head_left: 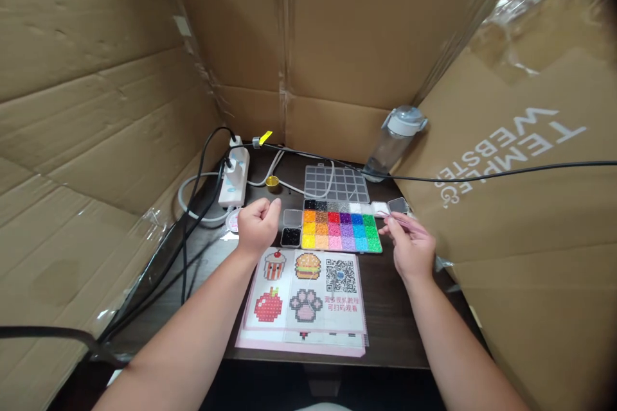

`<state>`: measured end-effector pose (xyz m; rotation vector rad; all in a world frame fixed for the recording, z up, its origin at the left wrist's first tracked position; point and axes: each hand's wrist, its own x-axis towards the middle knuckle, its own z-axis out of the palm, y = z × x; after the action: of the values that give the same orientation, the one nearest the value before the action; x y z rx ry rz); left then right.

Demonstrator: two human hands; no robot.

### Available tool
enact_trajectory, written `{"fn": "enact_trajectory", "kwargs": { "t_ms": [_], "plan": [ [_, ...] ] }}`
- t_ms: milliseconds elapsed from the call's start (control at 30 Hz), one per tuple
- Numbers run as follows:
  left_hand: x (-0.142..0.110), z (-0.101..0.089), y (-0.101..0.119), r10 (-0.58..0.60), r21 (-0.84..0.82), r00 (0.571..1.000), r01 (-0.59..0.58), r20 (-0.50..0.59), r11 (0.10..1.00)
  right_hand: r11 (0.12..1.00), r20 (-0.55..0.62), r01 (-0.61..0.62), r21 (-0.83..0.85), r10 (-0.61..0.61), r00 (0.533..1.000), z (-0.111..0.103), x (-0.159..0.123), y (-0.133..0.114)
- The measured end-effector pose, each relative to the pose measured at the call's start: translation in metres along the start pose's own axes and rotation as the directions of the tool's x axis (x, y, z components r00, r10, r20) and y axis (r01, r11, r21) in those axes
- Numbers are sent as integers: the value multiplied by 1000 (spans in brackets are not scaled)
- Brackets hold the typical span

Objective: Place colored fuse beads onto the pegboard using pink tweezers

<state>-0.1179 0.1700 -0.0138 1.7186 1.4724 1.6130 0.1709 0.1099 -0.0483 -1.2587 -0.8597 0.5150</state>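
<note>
My right hand point(415, 249) grips pink tweezers point(407, 223), their tips pointing left by a small box of white beads point(380, 209). Closed in a fist, my left hand point(259, 223) is over the table left of the bead case, and nothing shows in it. A small open box of black beads point(290, 237) stands just right of that hand. Between both hands lies the sorted bead case point(333, 229), its compartments filled with many colours. In front of it, a pattern sheet point(315, 327) shows a cupcake, a burger, an apple, a paw and a QR code, under a clear pegboard.
The case's clear gridded lid point(336, 184) lies behind it. A water bottle point(394, 141) stands back right. A power strip point(234, 176) with cables and a small gold tin point(272, 184) are back left. A black cable point(482, 174) crosses above the table. Cardboard walls point(337, 32) surround it.
</note>
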Motion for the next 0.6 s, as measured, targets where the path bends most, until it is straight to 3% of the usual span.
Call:
{"fn": "enact_trajectory", "kwargs": {
  "t_ms": [133,267,400,600],
  "plan": [
    [0,0,1,-2,-8,1000,2,-8,1000,997,104,48,-60,-42,994,18,1,-27],
    [0,0,3,-15,-18,1000,15,-7,1000,954,293,258,-152,-206,934,40,-1,-47],
    [-2,1,2,-27,-25,1000,27,-5,999,900,298,395,-186,-331,895,53,-11,-36],
    [-5,4,1,-15,-46,1000,16,19,999,841,291,480,-248,-408,865,49,-21,-19]
  ]
}}
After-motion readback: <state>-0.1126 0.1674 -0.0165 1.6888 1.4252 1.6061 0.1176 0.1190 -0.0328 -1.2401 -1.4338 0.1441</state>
